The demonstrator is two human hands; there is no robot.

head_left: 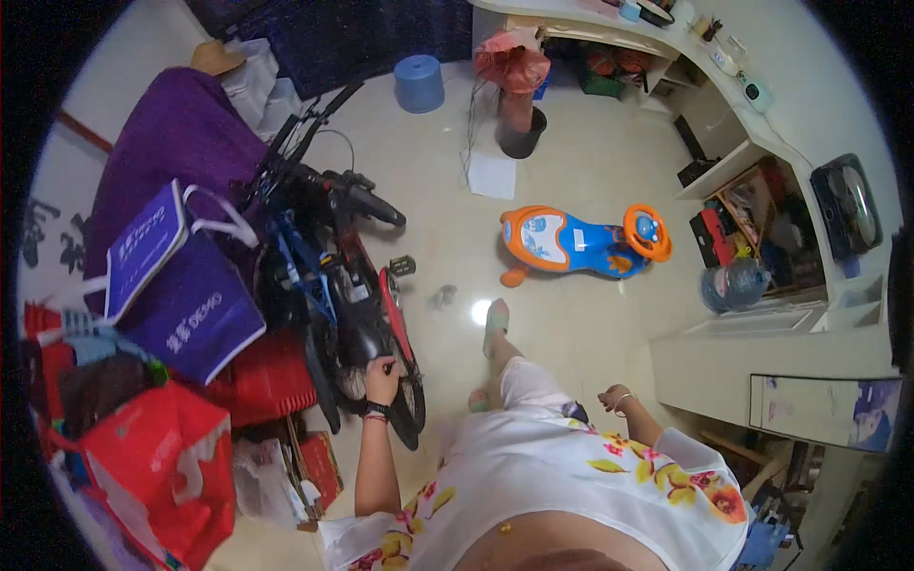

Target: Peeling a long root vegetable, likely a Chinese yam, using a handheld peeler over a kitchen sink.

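My left hand (383, 380), with a dark watch and a red cord at its wrist, is at the black rear part of a bicycle (360, 335). Its fingers are curled around a small dark thing too small to name; whether that belongs to the bicycle I cannot tell. My right hand (615, 400), a bracelet at its wrist, hangs low on the right with its fingers loosely curled, touching nothing that I can see. Beyond it, a blue and orange ride-on swing car (582, 241) stands on the tiled floor.
Purple bags (196, 307), a red plastic stool (268, 375) and a red bag (164, 471) crowd the left. Ahead are a blue roll (419, 84) and a black bin (523, 135). A water bottle (734, 285) stands by the white cabinet (700, 367) on the right.
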